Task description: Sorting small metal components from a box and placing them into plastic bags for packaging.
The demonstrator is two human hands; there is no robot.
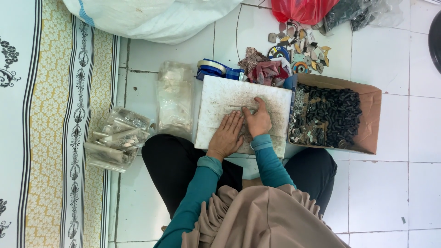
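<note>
A white board (229,98), scuffed and dusty, lies flat on the tiled floor (381,183) in front of the seated person's knees. Both hands rest on its near half, side by side and touching: the left hand (227,135) lies flat with fingers spread, the right hand (258,120) is curled with fingertips pressed to the board. Whether they pin anything small beneath them cannot be told.

Touching the board's right edge stands one open cardboard box (370,119) heaped with small black cylindrical parts (337,112). Behind the board's far edge are one blue tape dispenser (216,69), a crumpled cloth (266,71) and scattered flat scraps (305,46). Left of the board lies a stack of clear plastic bags (174,96), then a pile of filled packets (117,138) by the patterned mat (59,124). Bare tiles stay open to the right.
</note>
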